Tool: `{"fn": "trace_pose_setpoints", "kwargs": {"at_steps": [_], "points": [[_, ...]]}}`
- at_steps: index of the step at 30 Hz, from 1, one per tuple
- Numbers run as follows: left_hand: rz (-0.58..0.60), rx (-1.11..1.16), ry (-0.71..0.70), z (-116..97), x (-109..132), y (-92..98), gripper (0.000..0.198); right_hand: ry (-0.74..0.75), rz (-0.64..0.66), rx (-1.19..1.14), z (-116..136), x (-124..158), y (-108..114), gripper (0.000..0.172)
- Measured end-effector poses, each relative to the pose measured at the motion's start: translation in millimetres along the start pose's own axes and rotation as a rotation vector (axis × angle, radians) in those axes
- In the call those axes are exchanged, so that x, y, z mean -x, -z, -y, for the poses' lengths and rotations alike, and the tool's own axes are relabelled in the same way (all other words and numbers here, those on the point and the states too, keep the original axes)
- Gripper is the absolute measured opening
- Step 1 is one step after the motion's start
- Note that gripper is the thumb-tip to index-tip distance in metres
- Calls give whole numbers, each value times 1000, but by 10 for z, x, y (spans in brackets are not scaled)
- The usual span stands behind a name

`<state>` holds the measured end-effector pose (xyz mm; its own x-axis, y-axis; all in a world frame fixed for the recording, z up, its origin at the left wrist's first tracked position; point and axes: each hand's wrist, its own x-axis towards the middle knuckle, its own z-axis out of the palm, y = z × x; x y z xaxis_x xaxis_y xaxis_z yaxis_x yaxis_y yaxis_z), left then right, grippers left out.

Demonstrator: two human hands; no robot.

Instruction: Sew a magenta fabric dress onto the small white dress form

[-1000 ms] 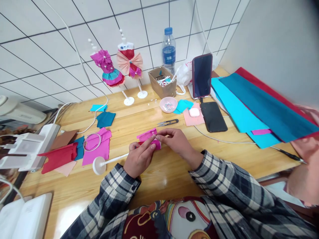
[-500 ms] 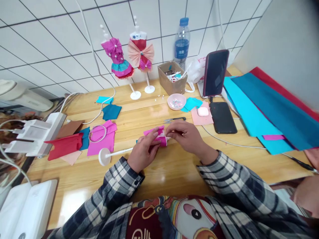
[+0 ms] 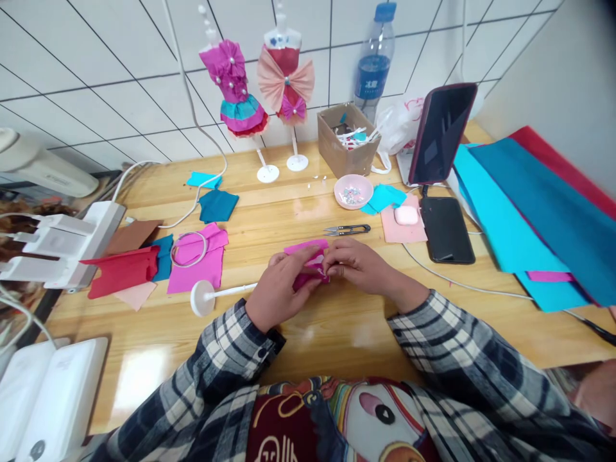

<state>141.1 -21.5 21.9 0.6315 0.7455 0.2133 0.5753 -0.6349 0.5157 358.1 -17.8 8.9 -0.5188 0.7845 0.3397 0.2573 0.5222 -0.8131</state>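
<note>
A miniature mannequin lies on its side in front of me, its white stand (image 3: 203, 298) pointing left. Magenta crepe paper (image 3: 308, 246) covers its body, with a little white showing between the folds. My left hand (image 3: 282, 289) is closed around the wrapped body, thumb below and fingers on top. At the right end, my right hand (image 3: 359, 266) pinches the edge of the magenta paper; its fingertips hide the exact hold. Black thread snips (image 3: 347, 230) lie just beyond my right hand. A pink bowl (image 3: 353, 192) of small beads stands farther back.
Two dressed mannequins (image 3: 235, 90) stand by the tiled wall. Beside them are a cardboard box (image 3: 349, 144), a water bottle (image 3: 374, 70) and a propped phone (image 3: 443, 135). Paper pieces (image 3: 197, 263) lie left, large coloured sheets (image 3: 539, 205) right. A black phone (image 3: 447, 230) lies flat.
The view has shifted slightly. My right fingers have moved in from the mannequin's white end onto the magenta paper's edge. My left hand keeps its hold, fingers slightly shifted.
</note>
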Motion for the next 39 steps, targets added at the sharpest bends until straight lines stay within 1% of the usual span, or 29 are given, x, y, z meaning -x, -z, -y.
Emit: {"fn": "trace_pose_setpoints", "kwargs": {"at_steps": [3, 7, 9, 12, 15, 19, 22, 23, 26, 28, 33, 35, 37, 39], "points": [[33, -26, -62, -11, -18, 46, 41, -29, 9, 149, 20, 11, 8, 11], [48, -72, -58, -16, -41, 40, 27, -67, 28, 316, 71, 31, -13, 10], [53, -87, -47, -15, -47, 22, 20, -71, 28, 356, 108, 30, -14, 9], [45, -85, -24, -5, -44, -3, 15, -83, 3, 360, 158, 28, 2, 7], [16, -68, 7, 13, -31, -21, 11, -129, -58, 382, 183, 41, 21, 20], [-16, -58, 30, 18, -21, -29, 12, -152, -177, 404, 194, 64, 0, 27], [-27, -63, 38, 8, -22, -28, 13, -140, -203, 366, 198, 68, -59, 39], [-27, -64, 38, 5, -23, -26, 14, -143, -208, 363, 196, 68, -81, 36], [-22, -69, 35, -3, -25, -23, 15, -155, -257, 360, 169, 71, -128, 16], [-25, -75, 41, -9, -24, -22, 16, -150, -275, 359, 136, 80, -134, 11], [-60, -98, 67, -27, -10, -38, 13, -192, -231, 394, 37, 117, -97, 8], [-70, -103, 77, -33, -4, -46, 12, -208, -245, 389, 16, 127, -86, 8], [-69, -109, 89, -35, -2, -50, 12, -234, -268, 332, 18, 127, -83, 8], [-56, -111, 91, -34, -4, -48, 12, -258, -284, 246, 41, 116, -91, 13]]}}
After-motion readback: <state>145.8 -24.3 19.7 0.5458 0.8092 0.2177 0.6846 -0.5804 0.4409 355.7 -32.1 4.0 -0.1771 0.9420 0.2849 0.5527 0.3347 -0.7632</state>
